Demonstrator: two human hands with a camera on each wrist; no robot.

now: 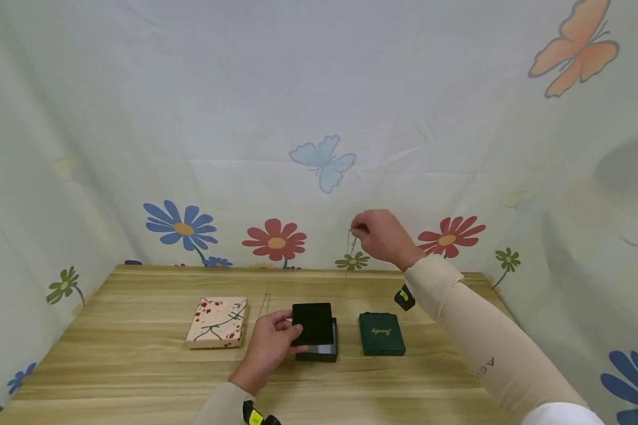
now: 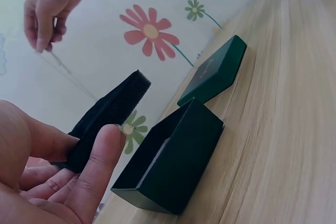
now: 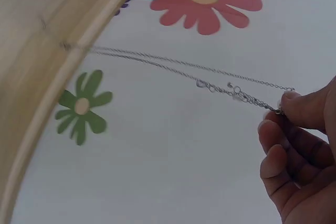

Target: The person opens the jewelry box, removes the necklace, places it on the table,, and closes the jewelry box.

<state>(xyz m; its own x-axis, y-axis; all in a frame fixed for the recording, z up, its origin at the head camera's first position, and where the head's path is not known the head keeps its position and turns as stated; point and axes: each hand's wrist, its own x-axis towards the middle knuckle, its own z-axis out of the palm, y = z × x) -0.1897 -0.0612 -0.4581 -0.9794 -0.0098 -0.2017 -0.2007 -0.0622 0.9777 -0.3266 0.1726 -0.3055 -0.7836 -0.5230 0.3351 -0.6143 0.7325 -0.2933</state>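
My right hand (image 1: 385, 236) is raised above the table's back part, pinching a thin silver necklace (image 3: 252, 100) between thumb and fingertip. The chain hangs down in two strands with small links and beads near the fingers. Lower down, my left hand (image 1: 271, 342) grips a flat black foam pad (image 1: 312, 323) by its left edge. In the left wrist view the pad is tilted, held clear of the dark green box base (image 2: 184, 161). That base stands uncovered on the table, partly hidden under the pad in the head view.
Right of the base lies the green lid (image 1: 381, 334) with gold lettering. A cream box with a floral print (image 1: 218, 321) lies at the left. Thin chain-like lines (image 1: 266, 302) show behind my left hand. A flower-printed curtain (image 1: 218, 177) borders the wooden table (image 1: 138, 366).
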